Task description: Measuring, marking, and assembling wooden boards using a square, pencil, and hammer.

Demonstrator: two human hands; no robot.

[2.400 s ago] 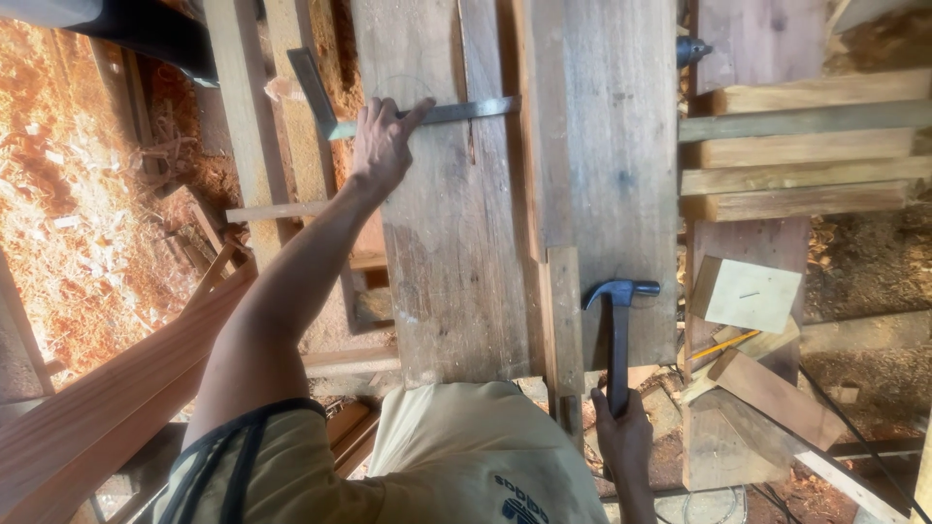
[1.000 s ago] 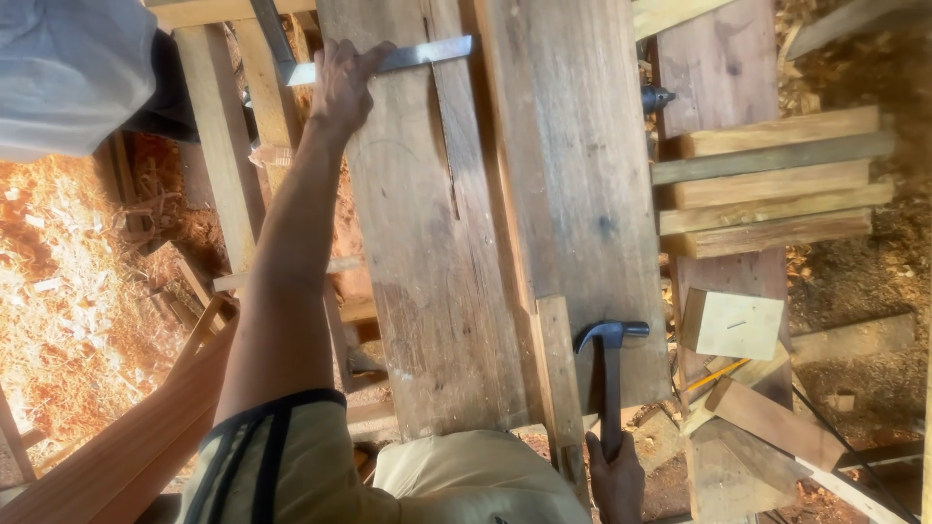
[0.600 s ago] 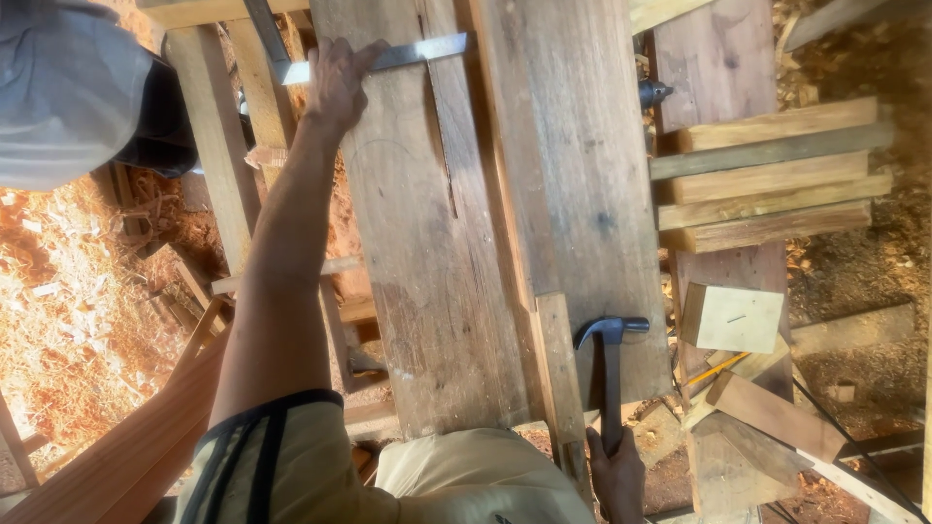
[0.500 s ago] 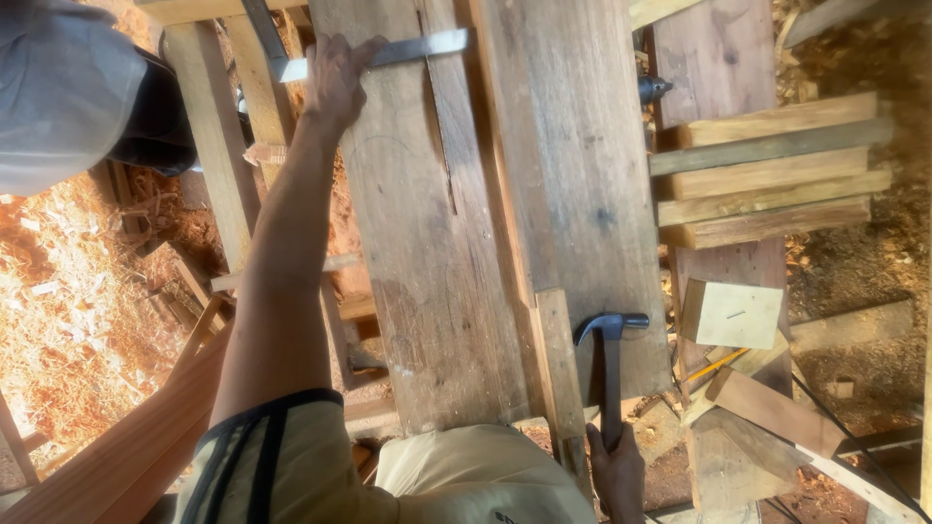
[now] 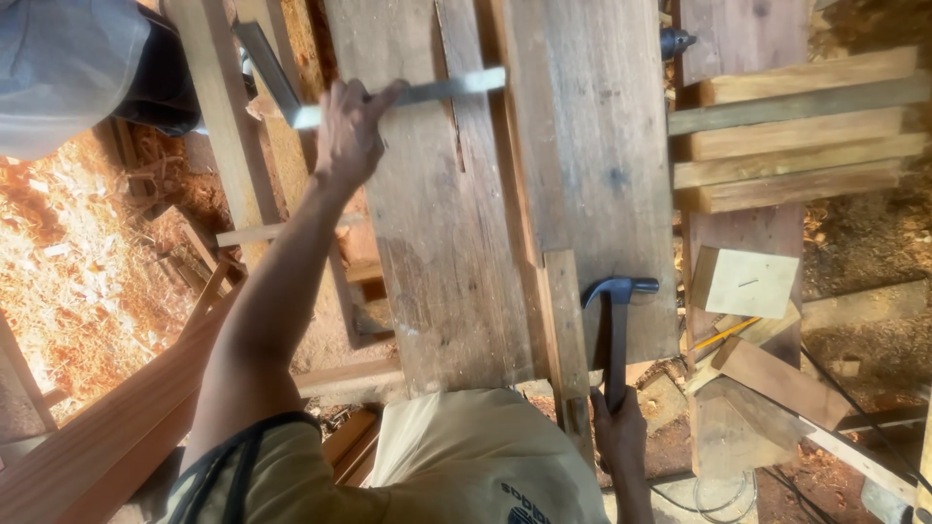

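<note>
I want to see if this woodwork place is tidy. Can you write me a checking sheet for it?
Surface: wide worn planks lie side by side, a narrow strip between them.
Job's things: a metal square lies across the planks; a dark hammer rests head-down on the wood.
Clutter: stacked boards, a pale wood block, a yellow pencil and offcuts on the right.
Hands: left hand presses the square; right hand grips the hammer's handle.
Cables: a thin dark cable and a pale wire loop at lower right.
Surroundings: sawdust on the left; another person's grey clothing at top left.
</note>
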